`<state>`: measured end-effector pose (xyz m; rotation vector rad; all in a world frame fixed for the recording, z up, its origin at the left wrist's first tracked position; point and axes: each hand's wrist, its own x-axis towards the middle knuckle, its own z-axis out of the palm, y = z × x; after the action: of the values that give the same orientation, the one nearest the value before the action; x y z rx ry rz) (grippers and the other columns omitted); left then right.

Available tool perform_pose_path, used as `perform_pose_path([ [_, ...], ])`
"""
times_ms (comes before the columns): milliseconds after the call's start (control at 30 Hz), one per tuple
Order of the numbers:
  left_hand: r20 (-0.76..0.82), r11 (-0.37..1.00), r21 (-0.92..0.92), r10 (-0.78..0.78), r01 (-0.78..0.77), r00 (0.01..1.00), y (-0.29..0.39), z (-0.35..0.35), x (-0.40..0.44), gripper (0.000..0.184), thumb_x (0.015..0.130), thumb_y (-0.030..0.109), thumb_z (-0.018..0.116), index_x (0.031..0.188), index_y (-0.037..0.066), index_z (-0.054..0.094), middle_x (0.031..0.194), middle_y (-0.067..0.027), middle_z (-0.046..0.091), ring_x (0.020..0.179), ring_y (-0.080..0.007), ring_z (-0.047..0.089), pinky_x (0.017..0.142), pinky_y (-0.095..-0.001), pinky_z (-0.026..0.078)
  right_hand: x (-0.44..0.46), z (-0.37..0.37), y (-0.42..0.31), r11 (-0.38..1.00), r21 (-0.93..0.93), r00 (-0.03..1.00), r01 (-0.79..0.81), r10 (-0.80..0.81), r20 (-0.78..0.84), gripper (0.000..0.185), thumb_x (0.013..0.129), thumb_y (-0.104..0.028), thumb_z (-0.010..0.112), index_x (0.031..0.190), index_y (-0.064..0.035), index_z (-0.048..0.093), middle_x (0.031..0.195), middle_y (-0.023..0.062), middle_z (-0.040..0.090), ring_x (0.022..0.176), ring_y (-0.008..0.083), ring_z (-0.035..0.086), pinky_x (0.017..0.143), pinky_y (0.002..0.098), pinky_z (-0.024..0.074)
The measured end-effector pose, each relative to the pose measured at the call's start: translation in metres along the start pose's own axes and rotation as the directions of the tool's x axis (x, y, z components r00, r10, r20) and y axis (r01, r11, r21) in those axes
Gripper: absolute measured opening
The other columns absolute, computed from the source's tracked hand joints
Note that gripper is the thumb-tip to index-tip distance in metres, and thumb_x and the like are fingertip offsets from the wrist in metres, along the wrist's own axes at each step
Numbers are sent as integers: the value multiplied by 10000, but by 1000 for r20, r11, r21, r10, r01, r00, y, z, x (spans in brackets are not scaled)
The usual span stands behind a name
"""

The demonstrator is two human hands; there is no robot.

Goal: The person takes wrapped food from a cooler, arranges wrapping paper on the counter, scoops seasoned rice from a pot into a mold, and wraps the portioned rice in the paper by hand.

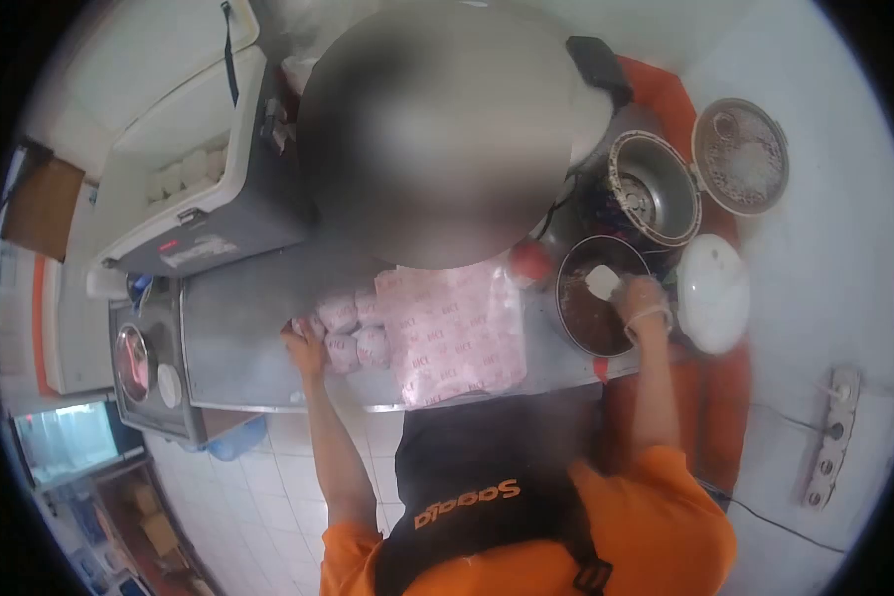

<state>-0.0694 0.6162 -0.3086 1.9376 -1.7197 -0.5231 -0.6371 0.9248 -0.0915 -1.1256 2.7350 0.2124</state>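
Observation:
My left hand (305, 345) is closed around a paper-wrapped packet (309, 325) at the left end of a small cluster of similar round packets (342, 350). A stack of pink-printed wrapping paper (452, 333), marked "RICE", lies to their right. My right hand (644, 306), in a clear plastic glove, reaches over a round metal pot (563, 316) with a brown inside. Its fingers are closed on a small white flat-looking piece (602, 282), whose kind I cannot make out. The bottom of the pot is partly covered by the hand.
An open rice cooker (621, 159) with its lid (740, 157) raised stands behind the pot. Right of it is a white oval lid or dish (713, 295). An open cooler box (219, 223) holding white packets is at left on the metal table (248, 348). A power strip (832, 437) hangs at right.

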Motion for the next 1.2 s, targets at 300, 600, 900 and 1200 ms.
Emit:
perform_pose_path([
  [300,-123,910,-7,410,-414,904,168,-52,-37,653,994,440,639,1455,9,472,1444,-246,491,1315,-425,436,1125,-542,313,-9,-67,-29,901,325,943,289,-209,-259,249,927,-204,646,1104,-61,747,1046,193,747,1049,387,703,951,466,551],
  [600,224,665,-742,368,-86,902,329,-28,-172,658,907,145,761,1477,26,453,1453,-174,515,1323,-320,524,1084,-451,463,96,32,-162,822,-37,778,569,-523,348,457,935,-209,566,1378,-145,657,1250,176,724,1175,380,695,991,504,560],
  [900,412,415,-887,521,200,747,368,-42,-222,1233,735,99,920,1672,148,119,1589,-182,375,1455,-343,424,1134,-501,465,11,-93,-84,223,918,583,328,-813,-11,882,823,-367,849,1545,-52,452,1406,169,629,1296,255,590,1099,369,484],
  [1200,391,522,-851,569,49,724,375,-23,-248,1219,636,123,959,1618,60,240,1458,-176,522,1349,-302,552,1128,-427,474,15,-51,27,974,155,877,167,-219,427,609,966,-345,695,1414,44,557,1381,253,636,1192,354,692,1002,440,566],
])
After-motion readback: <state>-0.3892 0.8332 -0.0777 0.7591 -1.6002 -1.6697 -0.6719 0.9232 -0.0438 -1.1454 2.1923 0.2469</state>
